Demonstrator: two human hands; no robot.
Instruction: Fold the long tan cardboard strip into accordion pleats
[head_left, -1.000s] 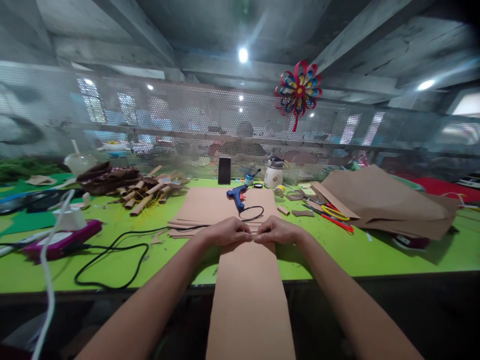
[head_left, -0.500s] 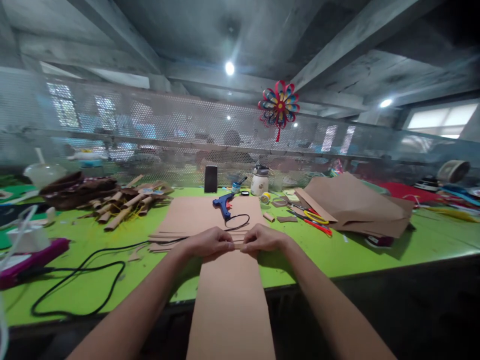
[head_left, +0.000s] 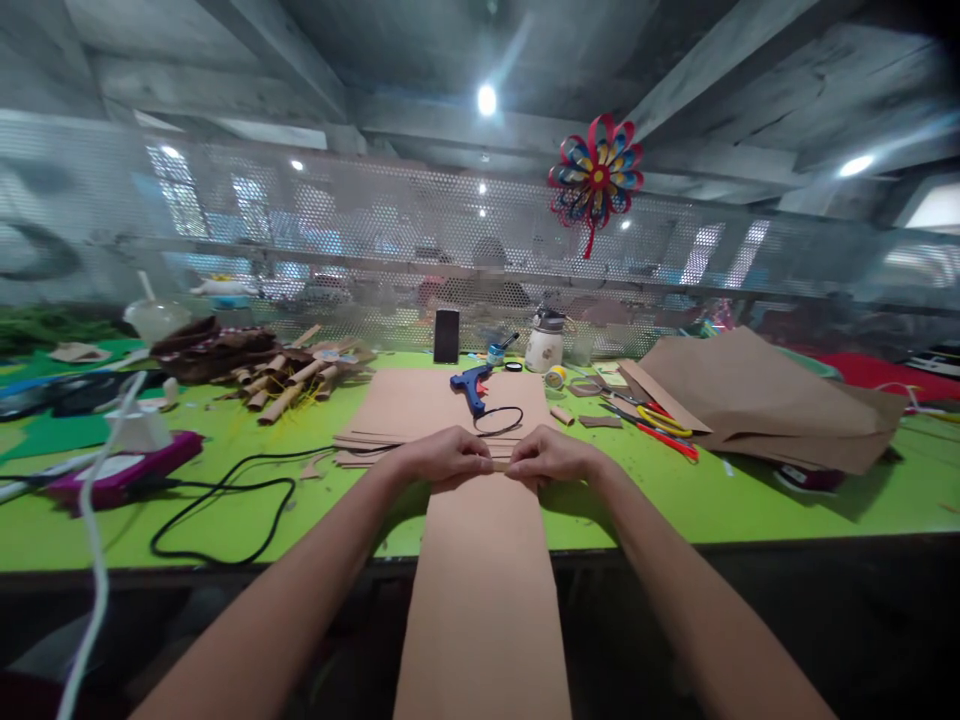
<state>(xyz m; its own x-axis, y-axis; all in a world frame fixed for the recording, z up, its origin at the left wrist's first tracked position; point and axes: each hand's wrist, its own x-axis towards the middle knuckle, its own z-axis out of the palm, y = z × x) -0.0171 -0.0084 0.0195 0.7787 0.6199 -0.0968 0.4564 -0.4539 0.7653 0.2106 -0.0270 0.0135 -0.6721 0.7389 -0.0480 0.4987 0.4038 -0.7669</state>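
A long strip of brown paper (head_left: 486, 590) runs from the green table down over its front edge toward me. My left hand (head_left: 456, 455) pinches the strip's far end, fingers curled over it. Close beside it, my right hand (head_left: 546, 455) grips the same end, with a small gap between the two. The end looks folded or rolled under the fingertips. Just beyond the hands lies a stack of brown paper sheets (head_left: 405, 400), and a blue glue gun (head_left: 472, 387) with its black cord rests on top.
Left are a purple power strip (head_left: 135, 470), black cable (head_left: 225, 485) and rolled paper tubes (head_left: 289, 385). Scissors with red and yellow handles (head_left: 660, 425) and large brown paper sheets (head_left: 765, 405) lie right. A white jar (head_left: 544, 345) and a phone (head_left: 446, 336) stand behind.
My view has turned slightly left and down, so everything sits further right and higher. Both hands keep their pinch on the paper strip's end, with little visible shift.
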